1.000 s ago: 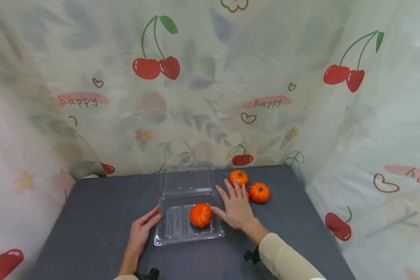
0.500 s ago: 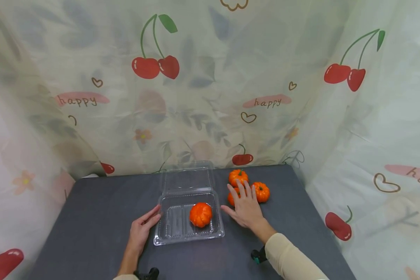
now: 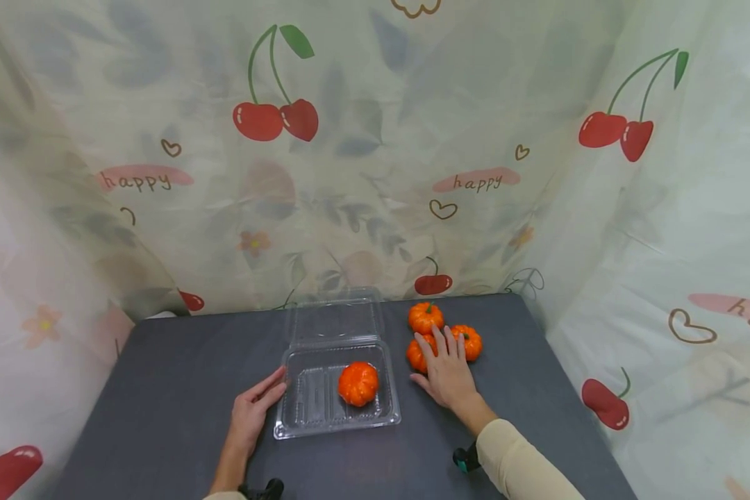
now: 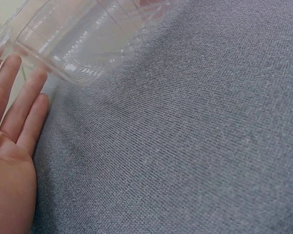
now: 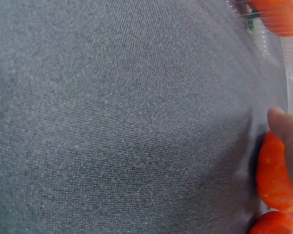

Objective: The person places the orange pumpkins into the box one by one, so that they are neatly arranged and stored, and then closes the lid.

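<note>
A clear plastic clamshell box (image 3: 312, 430) lies unfolded on the dark table, its lid (image 3: 334, 323) tipped back. One small orange pumpkin (image 3: 359, 383) sits in the right part of its base. My left hand (image 3: 252, 411) touches the box's left edge; the left wrist view shows straight fingers (image 4: 27, 105) beside the clear plastic. To the right of the box, my right hand (image 3: 448, 375) has its spread fingers over the near pumpkin (image 3: 417, 355), partly hiding it. Two more pumpkins, a back one (image 3: 426, 317) and a right one (image 3: 473, 342), stand close by.
The grey table cloth (image 3: 181, 396) runs back to a white curtain (image 3: 350, 173) printed with cherries, which also hangs at both sides. Dark wrist devices (image 3: 465, 458) sit on both forearms.
My right hand has moved right and a little toward me, from beside the box to the near pumpkin. The left hand and the box have stayed put.
</note>
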{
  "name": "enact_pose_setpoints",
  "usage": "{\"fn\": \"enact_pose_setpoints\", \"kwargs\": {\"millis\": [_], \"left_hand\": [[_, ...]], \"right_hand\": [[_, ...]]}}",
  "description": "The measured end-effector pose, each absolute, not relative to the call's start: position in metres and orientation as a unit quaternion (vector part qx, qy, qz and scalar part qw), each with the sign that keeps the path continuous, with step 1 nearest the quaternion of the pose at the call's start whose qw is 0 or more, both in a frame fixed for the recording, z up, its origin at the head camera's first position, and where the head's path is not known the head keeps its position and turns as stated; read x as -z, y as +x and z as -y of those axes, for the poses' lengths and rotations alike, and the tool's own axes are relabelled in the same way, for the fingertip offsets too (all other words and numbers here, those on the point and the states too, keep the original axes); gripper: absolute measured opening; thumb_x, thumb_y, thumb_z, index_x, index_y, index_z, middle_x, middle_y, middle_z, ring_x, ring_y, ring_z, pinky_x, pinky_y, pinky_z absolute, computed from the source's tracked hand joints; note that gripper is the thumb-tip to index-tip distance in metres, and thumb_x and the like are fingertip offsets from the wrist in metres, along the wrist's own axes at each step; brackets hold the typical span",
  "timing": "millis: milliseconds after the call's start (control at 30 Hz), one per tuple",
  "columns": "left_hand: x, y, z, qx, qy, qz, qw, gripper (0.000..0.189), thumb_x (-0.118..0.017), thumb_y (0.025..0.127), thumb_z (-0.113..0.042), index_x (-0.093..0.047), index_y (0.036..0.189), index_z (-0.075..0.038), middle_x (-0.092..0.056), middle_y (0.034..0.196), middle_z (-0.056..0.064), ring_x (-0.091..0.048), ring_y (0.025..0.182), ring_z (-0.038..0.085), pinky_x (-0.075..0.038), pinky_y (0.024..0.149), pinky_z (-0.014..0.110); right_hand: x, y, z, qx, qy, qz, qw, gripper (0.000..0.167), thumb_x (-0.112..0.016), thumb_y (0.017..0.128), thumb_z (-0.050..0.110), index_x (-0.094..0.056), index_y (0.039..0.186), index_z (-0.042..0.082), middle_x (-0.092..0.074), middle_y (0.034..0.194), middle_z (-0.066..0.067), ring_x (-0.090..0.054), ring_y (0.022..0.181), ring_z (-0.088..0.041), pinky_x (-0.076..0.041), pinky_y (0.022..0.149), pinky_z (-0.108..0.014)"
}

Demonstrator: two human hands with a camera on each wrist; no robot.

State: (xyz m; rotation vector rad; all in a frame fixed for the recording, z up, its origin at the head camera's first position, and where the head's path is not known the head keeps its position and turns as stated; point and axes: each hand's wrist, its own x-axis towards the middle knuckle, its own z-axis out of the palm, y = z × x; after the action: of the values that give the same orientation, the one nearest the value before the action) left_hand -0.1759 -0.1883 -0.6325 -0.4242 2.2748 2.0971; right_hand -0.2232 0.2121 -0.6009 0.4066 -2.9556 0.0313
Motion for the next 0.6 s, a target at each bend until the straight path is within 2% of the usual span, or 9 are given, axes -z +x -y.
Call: {"fn": "enact_pose_setpoints", "kwargs": {"millis": [300,533,600], "left_hand": [[0.633,-0.177,0.187,-0.671,-0.137,-0.728,0.002,0.054,-0.081,0.088,-0.031,-0.066,0.137,-0.013,-0.068,0.135,-0.004,-0.067,0.104,-0.012,-0.047,0.088,0.002],[0.634,-0.178,0.189,-0.672,-0.147,-0.725,0.007,0.056,-0.083,0.086,-0.035,-0.068,0.136,-0.016,-0.071,0.129,-0.012,-0.067,0.105,-0.013,-0.047,0.089,0.002],[0.633,-0.177,0.189,-0.672,-0.143,-0.726,0.006,0.057,-0.082,0.086,-0.035,-0.067,0.137,-0.015,-0.071,0.130,-0.012,-0.067,0.105,-0.013,-0.048,0.089,0.003]], "right_hand": [[0.610,-0.226,-0.214,-0.007,0.141,0.984,0.109,0.084,-0.082,0.083,0.048,-0.042,0.153,0.022,-0.047,0.147,-0.024,-0.034,0.144,-0.047,-0.023,0.121,-0.070],[0.613,-0.226,-0.211,-0.018,0.143,0.981,0.126,0.079,-0.085,0.082,0.038,-0.047,0.149,0.023,-0.050,0.143,-0.023,-0.040,0.141,-0.045,-0.026,0.121,-0.069],[0.613,-0.226,-0.210,-0.019,0.144,0.981,0.130,0.078,-0.085,0.082,0.039,-0.048,0.148,0.023,-0.050,0.141,-0.022,-0.041,0.140,-0.044,-0.028,0.120,-0.069]]}}
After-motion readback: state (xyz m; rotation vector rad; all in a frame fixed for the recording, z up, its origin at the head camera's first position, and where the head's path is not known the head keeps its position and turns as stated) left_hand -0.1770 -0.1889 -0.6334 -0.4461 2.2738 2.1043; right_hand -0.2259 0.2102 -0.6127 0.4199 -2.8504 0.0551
